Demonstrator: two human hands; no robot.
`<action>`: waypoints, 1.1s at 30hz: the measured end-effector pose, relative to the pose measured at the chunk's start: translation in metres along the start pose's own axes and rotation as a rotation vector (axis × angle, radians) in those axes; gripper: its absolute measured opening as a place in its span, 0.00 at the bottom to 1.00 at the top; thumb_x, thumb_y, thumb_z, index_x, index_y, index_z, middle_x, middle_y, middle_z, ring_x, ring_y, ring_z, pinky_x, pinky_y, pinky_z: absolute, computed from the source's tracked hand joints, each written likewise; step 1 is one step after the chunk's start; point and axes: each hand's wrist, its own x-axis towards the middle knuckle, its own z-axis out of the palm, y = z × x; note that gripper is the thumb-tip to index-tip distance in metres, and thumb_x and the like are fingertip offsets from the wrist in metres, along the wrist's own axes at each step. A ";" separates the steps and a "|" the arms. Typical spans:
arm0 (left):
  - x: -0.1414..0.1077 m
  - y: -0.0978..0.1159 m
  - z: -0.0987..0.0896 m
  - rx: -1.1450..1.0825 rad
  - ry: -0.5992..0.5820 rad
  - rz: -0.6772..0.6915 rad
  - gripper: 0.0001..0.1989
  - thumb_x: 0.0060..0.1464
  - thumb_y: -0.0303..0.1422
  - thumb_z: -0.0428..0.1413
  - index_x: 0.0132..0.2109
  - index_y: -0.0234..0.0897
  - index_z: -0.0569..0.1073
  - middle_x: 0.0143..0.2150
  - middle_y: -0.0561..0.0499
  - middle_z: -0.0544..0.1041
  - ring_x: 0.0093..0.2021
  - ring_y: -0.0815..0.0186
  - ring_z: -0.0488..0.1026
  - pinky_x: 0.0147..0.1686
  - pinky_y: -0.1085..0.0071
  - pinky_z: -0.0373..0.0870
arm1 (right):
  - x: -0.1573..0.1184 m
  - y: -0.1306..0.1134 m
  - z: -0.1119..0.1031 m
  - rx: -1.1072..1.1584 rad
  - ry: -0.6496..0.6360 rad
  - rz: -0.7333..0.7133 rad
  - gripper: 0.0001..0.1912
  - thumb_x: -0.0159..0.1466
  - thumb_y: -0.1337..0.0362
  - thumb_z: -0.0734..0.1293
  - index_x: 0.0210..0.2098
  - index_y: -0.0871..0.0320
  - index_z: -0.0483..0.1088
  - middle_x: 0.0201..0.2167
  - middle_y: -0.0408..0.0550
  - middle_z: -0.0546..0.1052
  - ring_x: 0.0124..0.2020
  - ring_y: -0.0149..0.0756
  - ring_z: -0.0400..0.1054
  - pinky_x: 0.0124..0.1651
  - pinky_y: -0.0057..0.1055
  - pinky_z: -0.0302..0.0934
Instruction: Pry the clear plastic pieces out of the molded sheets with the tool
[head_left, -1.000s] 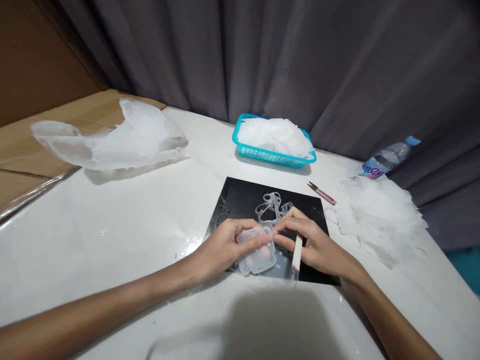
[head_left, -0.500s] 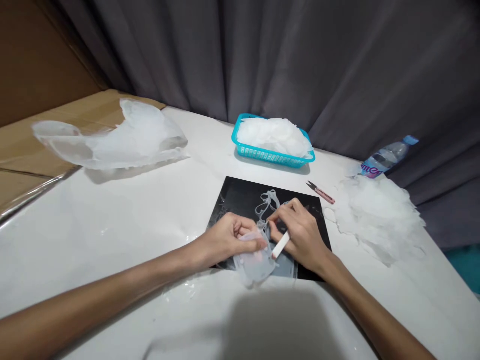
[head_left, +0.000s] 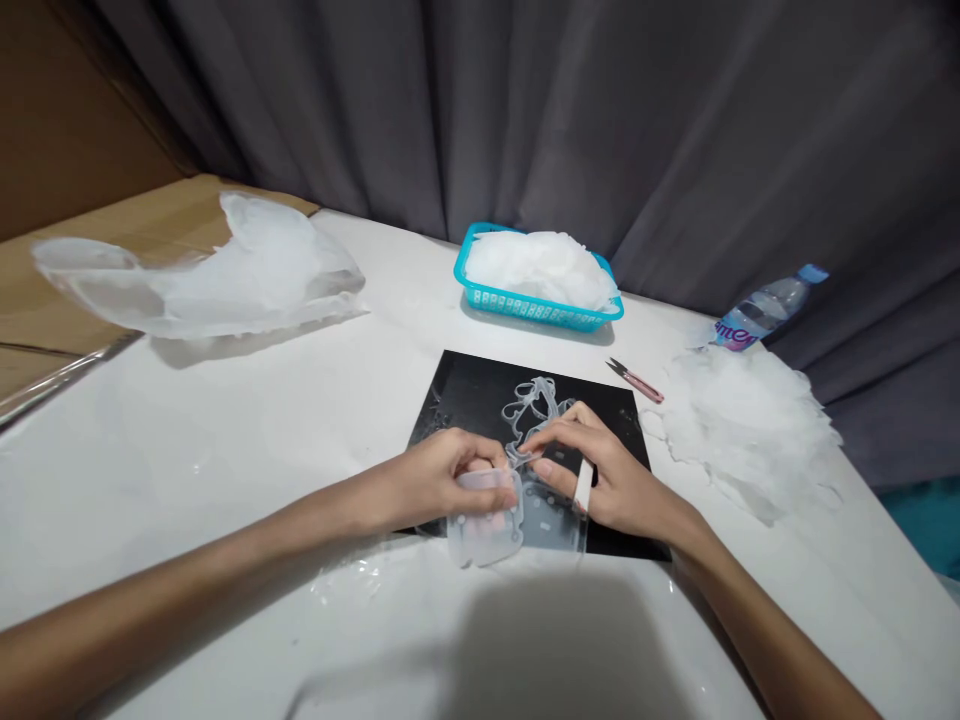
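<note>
My left hand (head_left: 469, 475) pinches a translucent, rounded plastic piece (head_left: 484, 535) over the front of a black mat (head_left: 469, 395). Close to its right, my right hand (head_left: 581, 465) is closed around a white stick-like tool (head_left: 583, 485), its thumb and forefinger near the piece's upper edge. Thin clear strips (head_left: 536, 400) lie curled on the mat beyond the fingers. Another translucent flat piece (head_left: 555, 525) rests on the mat below my right hand. What the right fingertips touch is too small to make out.
A blue basket (head_left: 540, 312) of white translucent pieces stands at the back. Pink snips (head_left: 636, 382), a heap of translucent pieces (head_left: 757, 430) and a bottle (head_left: 772, 310) are on the right. A plastic bag (head_left: 262, 270) lies at the left.
The piece in my left hand has shifted left and flattened toward the view. My right hand has turned, its tool now more upright and farther from the piece. The view has shifted slightly.
</note>
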 end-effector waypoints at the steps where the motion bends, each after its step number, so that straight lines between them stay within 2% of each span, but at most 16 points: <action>1: 0.000 -0.002 0.001 0.021 0.013 0.010 0.18 0.54 0.47 0.67 0.34 0.36 0.73 0.26 0.55 0.76 0.26 0.69 0.67 0.25 0.76 0.58 | 0.000 -0.001 0.001 0.016 -0.001 0.007 0.08 0.73 0.63 0.67 0.50 0.51 0.76 0.42 0.48 0.74 0.49 0.40 0.67 0.56 0.41 0.64; 6: -0.002 -0.005 0.006 0.200 0.093 0.071 0.19 0.60 0.49 0.63 0.35 0.36 0.75 0.28 0.54 0.77 0.28 0.68 0.69 0.25 0.76 0.58 | 0.004 -0.002 0.015 0.088 0.045 0.036 0.07 0.72 0.60 0.68 0.39 0.54 0.77 0.36 0.46 0.72 0.43 0.38 0.67 0.49 0.37 0.62; 10: -0.003 -0.003 0.009 0.294 0.144 0.115 0.24 0.62 0.53 0.59 0.33 0.35 0.77 0.25 0.56 0.71 0.25 0.71 0.63 0.24 0.75 0.53 | 0.007 0.000 0.021 0.157 0.147 0.080 0.16 0.71 0.59 0.68 0.27 0.57 0.70 0.29 0.42 0.67 0.34 0.34 0.64 0.41 0.34 0.58; 13: -0.004 -0.004 0.007 0.351 0.157 0.136 0.26 0.61 0.55 0.59 0.34 0.34 0.79 0.24 0.57 0.68 0.26 0.71 0.59 0.24 0.74 0.50 | 0.008 0.001 0.017 0.177 0.098 0.107 0.15 0.70 0.58 0.70 0.29 0.57 0.72 0.30 0.42 0.69 0.34 0.34 0.64 0.41 0.35 0.58; 16: -0.005 -0.006 0.004 0.390 0.128 0.174 0.24 0.64 0.53 0.58 0.36 0.34 0.80 0.26 0.56 0.71 0.27 0.71 0.60 0.25 0.74 0.52 | 0.008 0.001 0.011 0.171 -0.007 0.089 0.08 0.70 0.59 0.71 0.36 0.56 0.77 0.34 0.44 0.73 0.40 0.37 0.66 0.47 0.36 0.59; 21: -0.010 -0.001 0.007 0.499 0.122 0.326 0.19 0.69 0.45 0.56 0.38 0.35 0.80 0.31 0.52 0.76 0.32 0.67 0.70 0.32 0.72 0.60 | 0.008 -0.004 0.009 0.218 -0.086 0.078 0.06 0.69 0.62 0.72 0.35 0.55 0.79 0.31 0.43 0.74 0.41 0.37 0.65 0.47 0.34 0.59; 24: -0.014 0.008 0.013 0.565 0.117 0.366 0.17 0.71 0.40 0.55 0.38 0.35 0.80 0.33 0.50 0.78 0.34 0.65 0.75 0.34 0.72 0.61 | 0.007 -0.008 0.005 0.237 -0.126 0.083 0.03 0.67 0.68 0.74 0.35 0.55 0.78 0.32 0.43 0.74 0.42 0.36 0.65 0.47 0.32 0.60; 28: -0.014 0.014 0.012 0.585 0.006 0.446 0.12 0.72 0.34 0.54 0.44 0.36 0.81 0.37 0.50 0.81 0.39 0.64 0.79 0.38 0.73 0.66 | 0.005 -0.016 -0.004 0.192 -0.213 0.029 0.08 0.63 0.73 0.76 0.33 0.56 0.76 0.34 0.40 0.75 0.43 0.34 0.66 0.46 0.30 0.59; 31: -0.012 0.011 0.009 0.639 -0.060 0.532 0.09 0.72 0.31 0.55 0.49 0.38 0.81 0.42 0.50 0.83 0.42 0.64 0.80 0.41 0.73 0.69 | 0.004 -0.019 -0.006 0.121 -0.219 -0.043 0.12 0.59 0.72 0.80 0.31 0.56 0.74 0.31 0.37 0.75 0.39 0.34 0.66 0.45 0.31 0.57; 33: -0.011 0.007 0.011 0.757 -0.052 0.624 0.11 0.73 0.31 0.52 0.49 0.37 0.80 0.42 0.49 0.82 0.40 0.64 0.79 0.39 0.71 0.69 | 0.003 -0.016 -0.003 0.046 -0.204 -0.104 0.13 0.58 0.69 0.80 0.30 0.56 0.72 0.29 0.36 0.75 0.37 0.33 0.66 0.45 0.33 0.56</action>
